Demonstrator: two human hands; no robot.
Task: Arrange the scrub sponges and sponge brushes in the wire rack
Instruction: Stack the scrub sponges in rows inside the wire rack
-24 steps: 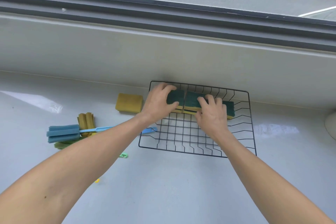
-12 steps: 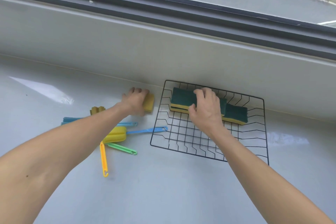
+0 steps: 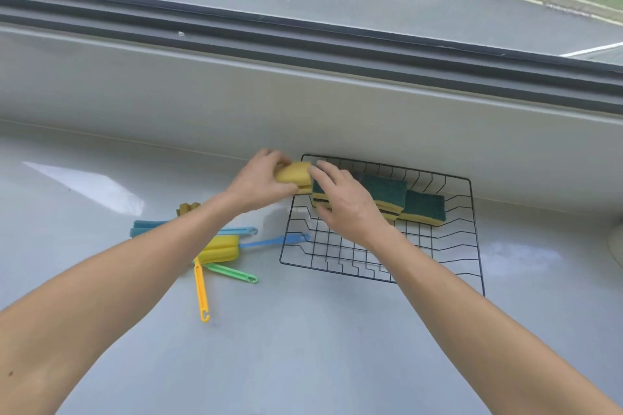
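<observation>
A black wire rack (image 3: 451, 259) lies flat on the grey sill, against the back wall. Green-topped yellow scrub sponges (image 3: 423, 207) are stacked along its far side. My left hand (image 3: 259, 184) holds a yellow scrub sponge (image 3: 295, 175) lifted at the rack's far left corner. My right hand (image 3: 347, 204) rests on the leftmost sponge stack (image 3: 318, 192) in the rack, fingers touching the held sponge. Sponge brushes lie left of the rack: a yellow one (image 3: 219, 248) with a yellow handle, a blue one (image 3: 148, 227), and blue and green handles.
The sill's raised back wall (image 3: 303, 104) and the window frame run behind the rack. A pale rounded object (image 3: 617, 242) shows at the right edge. Bare grey sill (image 3: 303, 347) stretches in front between my forearms.
My left hand took the loose yellow sponge from the sill and carried it right to the rack's corner. My right hand slid left along the sponges toward it.
</observation>
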